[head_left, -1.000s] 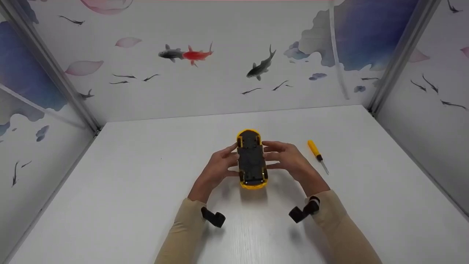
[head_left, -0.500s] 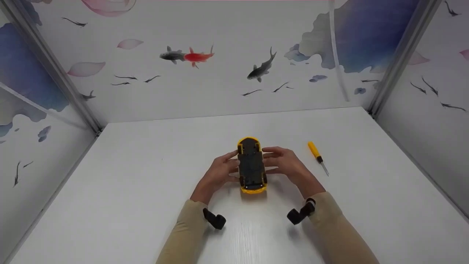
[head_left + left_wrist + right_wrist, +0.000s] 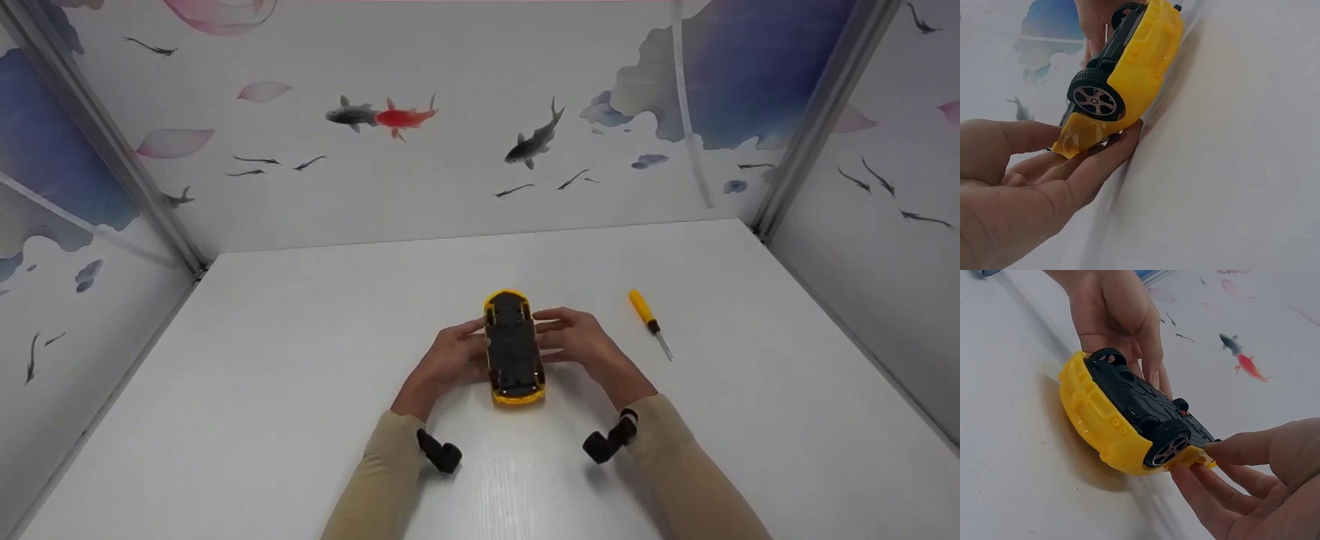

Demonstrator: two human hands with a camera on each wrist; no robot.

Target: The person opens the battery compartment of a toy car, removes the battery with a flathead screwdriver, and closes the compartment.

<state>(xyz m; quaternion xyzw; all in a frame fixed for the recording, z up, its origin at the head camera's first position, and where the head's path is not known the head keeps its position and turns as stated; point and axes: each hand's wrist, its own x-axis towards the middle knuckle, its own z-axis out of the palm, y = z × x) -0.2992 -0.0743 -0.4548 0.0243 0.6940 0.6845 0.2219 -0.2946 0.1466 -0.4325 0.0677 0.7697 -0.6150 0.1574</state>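
A yellow toy car (image 3: pixel 514 349) is upside down between my two hands, its black underside facing up and its wheels showing. My left hand (image 3: pixel 448 360) grips the car's left side, thumb at the edge of the underside and fingers beneath the yellow body (image 3: pixel 1148 62). On the opposite side my right hand (image 3: pixel 585 341) holds the car the same way, its thumb and fingers pinching the edge near a wheel (image 3: pixel 1168 444). In the wrist views the car is tilted close over the table; whether it touches the surface I cannot tell.
To the right of my right hand, a screwdriver (image 3: pixel 649 322) with a yellow handle lies on the white table (image 3: pixel 300 390). Printed panels with fish and petals (image 3: pixel 450 172) stand along the back and both sides. A small black camera (image 3: pixel 442 454) sits on each wrist.
Both hands have brought the upturned toy car lower in the head view, toward me and nearer the table. The screwdriver has stayed where it was.
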